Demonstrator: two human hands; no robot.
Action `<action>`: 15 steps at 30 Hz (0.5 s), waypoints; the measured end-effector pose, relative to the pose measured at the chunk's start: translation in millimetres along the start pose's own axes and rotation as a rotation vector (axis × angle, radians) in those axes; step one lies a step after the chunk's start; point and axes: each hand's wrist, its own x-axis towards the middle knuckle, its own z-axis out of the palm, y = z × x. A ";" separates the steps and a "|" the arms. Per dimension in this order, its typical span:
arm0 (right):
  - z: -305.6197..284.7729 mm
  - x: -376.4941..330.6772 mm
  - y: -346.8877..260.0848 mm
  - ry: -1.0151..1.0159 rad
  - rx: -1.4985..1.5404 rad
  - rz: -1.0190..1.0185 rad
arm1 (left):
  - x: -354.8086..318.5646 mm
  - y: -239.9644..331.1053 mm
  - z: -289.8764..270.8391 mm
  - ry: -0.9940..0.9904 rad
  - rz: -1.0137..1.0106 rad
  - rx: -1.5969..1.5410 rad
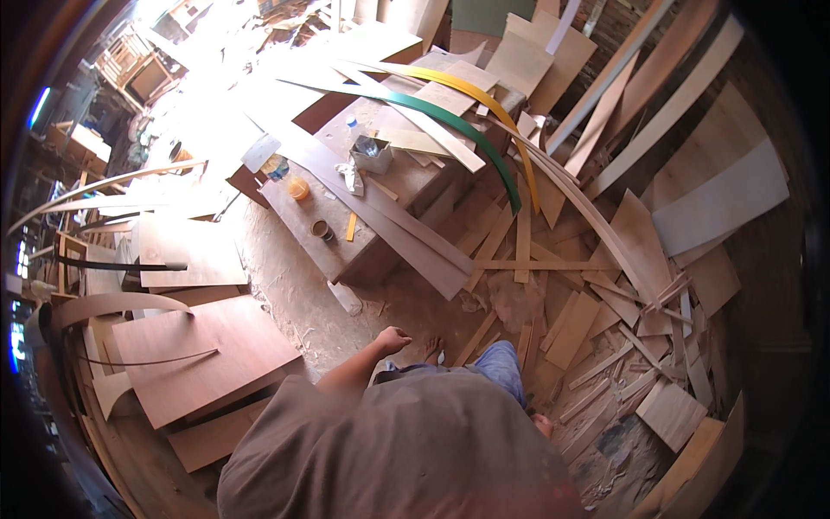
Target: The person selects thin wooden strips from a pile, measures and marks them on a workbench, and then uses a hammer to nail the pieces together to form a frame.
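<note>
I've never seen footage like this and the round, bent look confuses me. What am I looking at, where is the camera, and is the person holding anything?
There is no machine here: a person wears a wide fisheye camera on the head, looking down, which is why straight edges bend near the rim. The brown shirt fills the lower part. The left hand hangs out in front, loosely closed, and seems to hold nothing. The right hand is not in view. Ahead stands a low wooden workbench with a small metal tin, an orange lid and long veneer strips, among them a green strip and a yellow strip. Wood offcuts and sawdust cover the floor.
</note>
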 end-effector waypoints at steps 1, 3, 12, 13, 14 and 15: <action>2.2 -1.9 -14.3 -0.028 -0.079 -0.028 | 6.6 -8.0 -0.4 0.006 -0.023 -0.032; 5.5 32.6 -4.7 -0.098 -0.075 -0.091 | 15.9 -1.3 -4.6 -0.009 -0.081 -0.147; 18.8 159.5 -195.8 -0.087 -0.136 -0.202 | 51.3 99.1 -48.0 -0.074 -0.135 -0.770; 22.2 202.5 -208.1 -0.045 -0.170 -0.315 | 60.7 110.1 -52.4 -0.055 -0.118 -0.819; 30.2 221.5 -239.7 0.019 -0.218 -0.385 | 68.0 120.8 -58.6 -0.022 -0.103 -0.865; 37.8 243.5 -286.3 0.092 -0.263 -0.462 | 80.7 139.5 -64.7 0.009 -0.077 -0.912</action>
